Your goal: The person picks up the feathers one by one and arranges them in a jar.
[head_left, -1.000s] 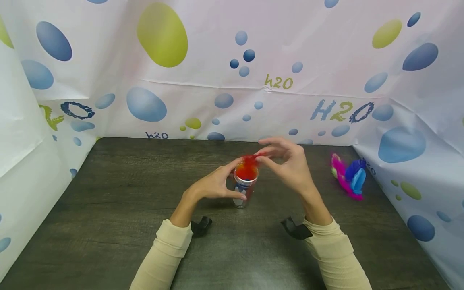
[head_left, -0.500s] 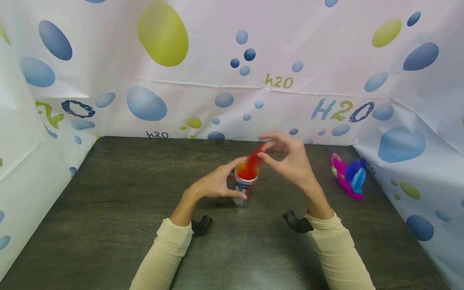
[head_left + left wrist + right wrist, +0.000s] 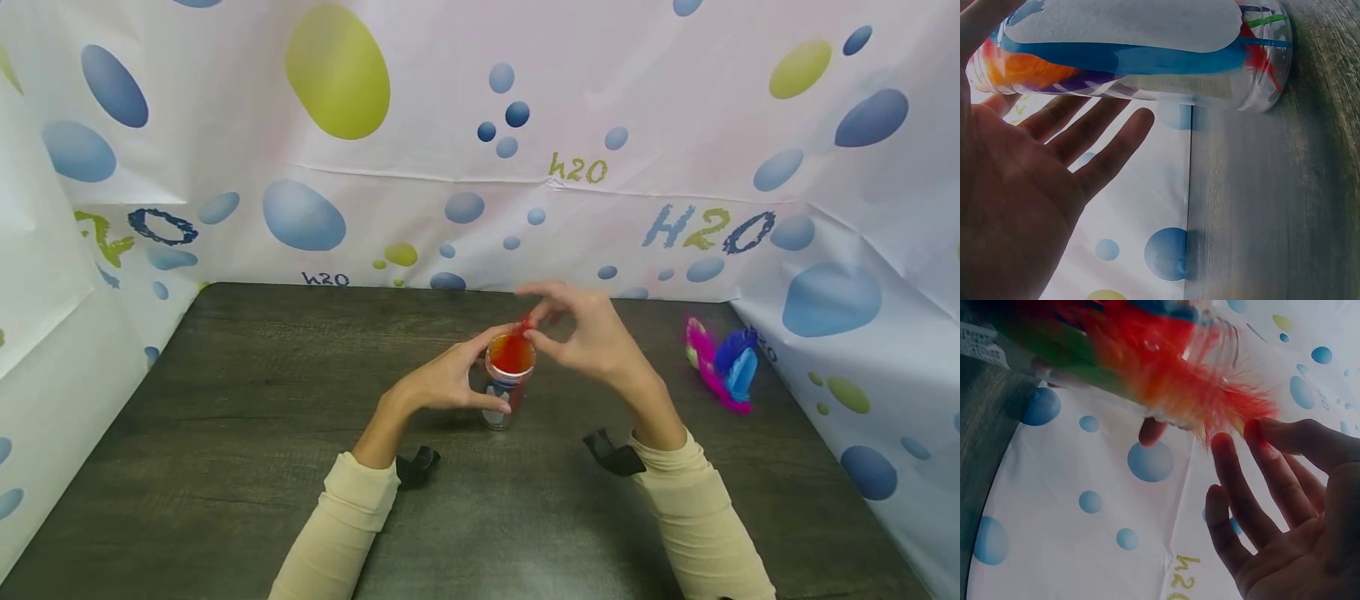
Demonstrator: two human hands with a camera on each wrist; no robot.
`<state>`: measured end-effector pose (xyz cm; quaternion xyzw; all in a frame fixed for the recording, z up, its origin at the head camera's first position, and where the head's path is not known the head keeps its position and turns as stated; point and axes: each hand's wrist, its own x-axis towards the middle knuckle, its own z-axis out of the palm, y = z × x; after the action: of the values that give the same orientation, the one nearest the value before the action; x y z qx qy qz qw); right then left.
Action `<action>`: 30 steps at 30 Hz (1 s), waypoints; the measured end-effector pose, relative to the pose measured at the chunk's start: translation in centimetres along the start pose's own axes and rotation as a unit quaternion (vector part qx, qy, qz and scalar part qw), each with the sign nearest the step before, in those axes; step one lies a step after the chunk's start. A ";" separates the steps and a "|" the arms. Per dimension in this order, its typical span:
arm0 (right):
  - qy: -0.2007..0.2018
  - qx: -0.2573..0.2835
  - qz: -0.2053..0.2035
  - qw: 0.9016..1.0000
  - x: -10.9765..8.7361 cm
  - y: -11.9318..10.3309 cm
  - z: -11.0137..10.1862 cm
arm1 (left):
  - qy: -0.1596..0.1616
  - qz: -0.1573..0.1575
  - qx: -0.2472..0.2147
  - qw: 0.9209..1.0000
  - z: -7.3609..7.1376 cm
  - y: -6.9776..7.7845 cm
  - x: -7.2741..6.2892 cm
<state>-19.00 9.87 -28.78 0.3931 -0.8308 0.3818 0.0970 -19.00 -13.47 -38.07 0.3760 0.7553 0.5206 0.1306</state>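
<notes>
A clear plastic jar (image 3: pixel 497 408) full of coloured feathers stands upright and uncapped on the dark table. My left hand (image 3: pixel 442 379) holds it near the top, thumb on the front and fingers behind. In the left wrist view the jar (image 3: pixel 1122 59) shows a pale label and blue, orange and purple feathers inside. Above the mouth, my right hand (image 3: pixel 592 337) pinches a red feather (image 3: pixel 525 327) between thumb and fingertips. The right wrist view shows red feather fluff (image 3: pixel 1244 403) sticking out of the jar's rim, reaching the pinching fingertips (image 3: pixel 1260 428).
Pink, purple and blue feathers (image 3: pixel 723 367) lie in a small pile at the table's right side. Behind the dark wooden table (image 3: pixel 225 417) hangs a white sheet (image 3: pixel 420 150) with blue and green spots. Black straps (image 3: pixel 613 454) stick out at the wrists.
My right hand rose slightly with the red feather, then came back left and down to the jar's mouth. My left hand and the jar have stayed in place.
</notes>
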 end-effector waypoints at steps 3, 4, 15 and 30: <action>-0.016 -0.003 0.001 1.000 -0.1 0.1 0.2 | 0.000 0.004 -0.001 1.000 0.1 0.0 0.0; -0.020 0.000 0.005 1.000 -0.1 0.1 0.2 | 0.000 0.004 0.002 1.000 0.1 0.0 0.1; -0.018 0.061 0.026 0.998 0.1 0.3 -0.6 | 0.000 -0.010 0.012 1.000 0.0 0.1 0.0; -0.081 0.019 0.018 0.996 0.8 0.3 -0.2 | 0.004 -0.009 0.017 1.000 0.0 0.0 0.0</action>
<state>-19.81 9.62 -28.44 0.4093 -0.8355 0.3662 0.0145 -18.94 -13.45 -38.05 0.3698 0.7675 0.5082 0.1261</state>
